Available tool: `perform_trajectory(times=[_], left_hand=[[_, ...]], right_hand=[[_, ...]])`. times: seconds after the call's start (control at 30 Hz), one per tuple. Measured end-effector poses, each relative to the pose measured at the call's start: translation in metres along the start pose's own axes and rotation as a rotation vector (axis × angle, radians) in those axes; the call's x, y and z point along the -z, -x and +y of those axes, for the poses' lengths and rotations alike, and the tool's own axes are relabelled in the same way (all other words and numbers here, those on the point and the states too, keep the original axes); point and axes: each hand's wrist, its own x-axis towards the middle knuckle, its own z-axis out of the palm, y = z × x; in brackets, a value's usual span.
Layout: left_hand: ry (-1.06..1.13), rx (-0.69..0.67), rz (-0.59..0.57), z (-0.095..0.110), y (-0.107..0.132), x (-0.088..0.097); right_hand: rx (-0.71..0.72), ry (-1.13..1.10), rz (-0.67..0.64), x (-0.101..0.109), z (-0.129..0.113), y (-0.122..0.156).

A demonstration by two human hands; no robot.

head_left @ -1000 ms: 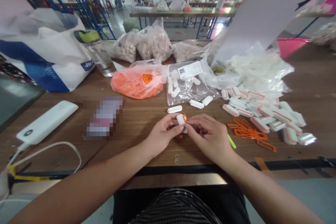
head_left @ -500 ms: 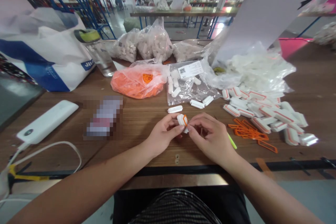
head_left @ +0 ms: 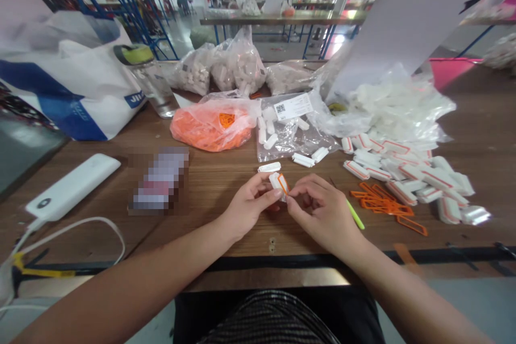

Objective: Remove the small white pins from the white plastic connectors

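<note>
Two hands: left hand [head_left: 252,201] gripping a white plastic block [head_left: 274,180], right hand [head_left: 319,203] pinching an orange plastic frame [head_left: 285,188] against it (below, brown wooden tabletop [head_left: 298,239] extends to a black edge [head_left: 278,262]).

A brown table [head_left: 213,193] bears white pieces [head_left: 411,172], orange frames [head_left: 379,203].

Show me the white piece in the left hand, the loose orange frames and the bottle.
White piece [head_left: 275,180]: head view, on its upward face.
Loose orange frames [head_left: 380,203]: head view, mid-heap.
Bottle [head_left: 155,84]: head view, on its clear body below the lid.
</note>
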Motion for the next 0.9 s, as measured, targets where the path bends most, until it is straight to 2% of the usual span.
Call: perform_trajectory(times=[0.23,0.4,0.7,0.9], left_hand=[[-0.1,-0.029,-0.019,-0.0006,-0.0001,-0.0026],[-0.168,-0.088,-0.063,-0.0016,0.0011,-0.0039],[-0.342,-0.151,-0.063,-0.0005,0.0051,-0.0033],[-0.298,-0.156,-0.079,0.0013,0.0057,-0.0048]], right_hand=[[-0.042,-0.064,0.137,0.0017,0.0035,0.0003],[-0.093,-0.109,0.102,0.0001,0.0046,0.0001],[-0.191,-0.192,0.051,-0.0027,0.0027,0.001],[-0.337,-0.388,-0.007,-0.0026,0.0011,-0.0022]])
